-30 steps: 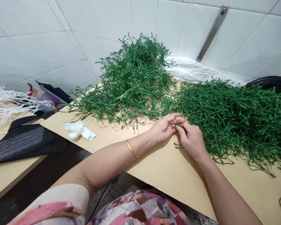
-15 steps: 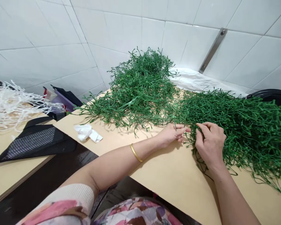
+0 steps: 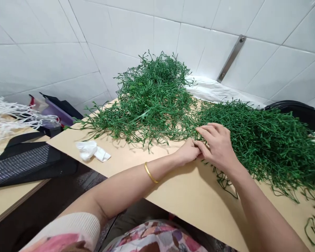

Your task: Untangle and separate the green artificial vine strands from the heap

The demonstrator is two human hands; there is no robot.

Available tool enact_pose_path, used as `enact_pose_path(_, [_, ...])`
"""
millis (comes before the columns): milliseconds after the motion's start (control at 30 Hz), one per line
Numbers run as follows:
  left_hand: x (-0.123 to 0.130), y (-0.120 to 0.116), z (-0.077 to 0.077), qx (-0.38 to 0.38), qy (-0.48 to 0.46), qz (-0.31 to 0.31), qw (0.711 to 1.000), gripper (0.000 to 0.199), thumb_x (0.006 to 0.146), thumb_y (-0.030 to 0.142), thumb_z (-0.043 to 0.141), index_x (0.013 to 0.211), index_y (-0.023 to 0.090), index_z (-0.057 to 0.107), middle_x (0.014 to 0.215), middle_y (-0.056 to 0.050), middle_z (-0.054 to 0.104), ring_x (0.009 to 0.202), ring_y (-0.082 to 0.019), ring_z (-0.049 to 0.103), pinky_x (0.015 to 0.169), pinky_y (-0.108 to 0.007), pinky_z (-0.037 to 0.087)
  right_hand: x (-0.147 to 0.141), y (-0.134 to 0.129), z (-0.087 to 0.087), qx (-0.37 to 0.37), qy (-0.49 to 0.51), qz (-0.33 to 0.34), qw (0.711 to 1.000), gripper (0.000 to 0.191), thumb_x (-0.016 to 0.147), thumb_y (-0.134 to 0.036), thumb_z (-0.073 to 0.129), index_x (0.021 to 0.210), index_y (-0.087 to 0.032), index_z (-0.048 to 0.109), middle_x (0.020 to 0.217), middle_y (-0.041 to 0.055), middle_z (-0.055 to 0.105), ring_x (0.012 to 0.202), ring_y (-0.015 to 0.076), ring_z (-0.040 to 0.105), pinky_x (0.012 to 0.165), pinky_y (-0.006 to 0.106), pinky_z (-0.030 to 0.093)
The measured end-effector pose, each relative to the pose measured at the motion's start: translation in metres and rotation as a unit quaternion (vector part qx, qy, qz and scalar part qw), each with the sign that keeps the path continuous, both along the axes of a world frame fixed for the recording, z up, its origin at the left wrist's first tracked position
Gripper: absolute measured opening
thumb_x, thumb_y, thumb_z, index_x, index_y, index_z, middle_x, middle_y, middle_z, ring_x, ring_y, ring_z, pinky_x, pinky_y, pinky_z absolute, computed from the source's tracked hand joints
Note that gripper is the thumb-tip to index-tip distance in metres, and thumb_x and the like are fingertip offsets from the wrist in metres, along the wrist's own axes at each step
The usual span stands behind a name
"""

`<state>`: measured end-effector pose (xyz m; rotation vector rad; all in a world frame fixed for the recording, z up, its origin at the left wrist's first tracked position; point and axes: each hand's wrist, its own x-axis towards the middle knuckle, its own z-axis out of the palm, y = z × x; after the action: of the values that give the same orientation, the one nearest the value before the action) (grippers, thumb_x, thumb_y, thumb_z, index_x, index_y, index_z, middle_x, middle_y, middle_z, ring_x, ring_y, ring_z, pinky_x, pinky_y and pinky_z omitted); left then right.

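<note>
Two joined heaps of green artificial stems lie on the wooden table, a taller left pile (image 3: 152, 94) and a wide right pile (image 3: 265, 136). At the front edge of the stems, where the heaps meet, my left hand (image 3: 188, 152) is closed, its fingertips hidden behind my other hand. My right hand (image 3: 218, 145) touches it from the right, thumb against its fingers and the other fingers bent over the stems. What either hand pinches is too hidden to make out.
Crumpled white tissue (image 3: 91, 151) lies at the table's left corner. On another table at far left are white strands (image 3: 13, 117) and a black mesh bag (image 3: 23, 161). A tiled wall with a metal bracket (image 3: 231, 58) rises behind. A black round object (image 3: 299, 110) stands back right.
My right hand has moved left and up onto my left hand, whose fingers have closed from a looser spread. The view has shifted slightly.
</note>
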<state>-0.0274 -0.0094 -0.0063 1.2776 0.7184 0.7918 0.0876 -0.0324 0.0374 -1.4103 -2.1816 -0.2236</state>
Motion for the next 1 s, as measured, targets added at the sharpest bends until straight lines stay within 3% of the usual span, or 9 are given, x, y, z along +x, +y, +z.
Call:
enact_pose_path(133, [-0.002,0.000,0.004,-0.053,-0.047,-0.025,0.997,0.020,0.067,0.010,0.048,0.049,0.015,0.043,0.041,0.004,0.037,0.040,-0.005,0.034,0.045,-0.020,0.030,0.006,0.023,0.006,-0.155,0.080,0.070,0.982,0.024,0.080,-0.034,0.048,0.089,-0.020,0.065,0.093,0.0057,0.067,0.091,0.0202,0.056,0.084,0.037,0.040])
enact_pose_path(233, [-0.005,0.001,0.010,-0.096,-0.084,-0.062,0.990,0.014,0.072,0.013,0.048,0.059,0.016,0.044,0.041,0.008,0.028,0.036,-0.004,0.026,0.042,-0.018,0.028,0.019,0.030,0.012,-0.226,0.135,0.071,0.962,0.029,0.082,-0.040,0.044,0.084,-0.018,0.064,0.082,0.0037,0.065,0.075,0.0161,0.057,0.070,0.030,0.045])
enact_pose_path(367, [-0.010,0.004,0.018,-0.076,-0.080,-0.023,0.994,0.018,0.077,0.023,0.051,0.062,0.017,0.043,0.042,0.009,0.028,0.037,-0.003,0.022,0.039,-0.017,0.022,0.031,0.033,0.018,-0.275,0.195,0.069,0.939,0.027,0.079,-0.041,0.049,0.077,-0.016,0.060,0.068,0.0000,0.058,0.063,0.0125,0.052,0.060,0.025,0.042])
enact_pose_path(533, [-0.010,0.009,0.017,-0.051,-0.087,0.029,0.994,0.019,0.080,0.027,0.050,0.066,0.014,0.051,0.042,0.008,0.030,0.037,-0.004,0.026,0.040,-0.018,0.025,0.029,0.048,0.019,-0.170,0.249,-0.018,0.953,0.024,0.077,-0.038,0.050,0.069,-0.016,0.057,0.057,-0.0022,0.049,0.053,0.0097,0.041,0.052,0.024,0.034])
enact_pose_path(633, [-0.007,0.010,0.011,-0.065,-0.096,0.065,0.991,0.018,0.079,0.023,0.050,0.064,0.013,0.052,0.043,0.007,0.034,0.037,-0.003,0.031,0.042,-0.017,0.028,0.024,0.058,0.013,-0.125,0.203,-0.065,0.969,0.020,0.077,-0.034,0.050,0.066,-0.017,0.054,0.051,-0.0041,0.043,0.048,0.0092,0.037,0.049,0.024,0.030])
enact_pose_path(700, [-0.005,0.011,0.006,-0.086,-0.097,0.076,0.989,0.018,0.077,0.021,0.052,0.061,0.013,0.051,0.044,0.006,0.037,0.038,-0.003,0.035,0.042,-0.017,0.029,0.023,0.060,0.009,-0.082,0.158,-0.078,0.981,0.019,0.079,-0.031,0.048,0.067,-0.018,0.056,0.055,-0.0018,0.049,0.052,0.0110,0.043,0.055,0.026,0.034])
enact_pose_path(867, [-0.003,0.009,0.002,-0.104,-0.132,0.095,0.981,0.015,0.072,0.017,0.058,0.063,0.015,0.045,0.045,0.005,0.043,0.039,-0.004,0.039,0.042,-0.017,0.032,0.026,0.035,0.003,0.101,0.128,-0.097,0.982,0.016,0.081,-0.024,0.045,0.075,-0.017,0.059,0.079,0.0061,0.058,0.079,0.0175,0.054,0.073,0.031,0.042])
enact_pose_path(1000, [-0.003,0.007,0.004,-0.100,-0.143,0.100,0.980,0.016,0.070,0.011,0.056,0.065,0.016,0.043,0.046,0.006,0.046,0.039,-0.003,0.040,0.043,-0.017,0.034,0.026,0.003,-0.007,0.138,0.132,-0.105,0.976,0.014,0.082,-0.022,0.047,0.082,-0.017,0.060,0.090,0.0083,0.056,0.088,0.0190,0.054,0.078,0.034,0.044])
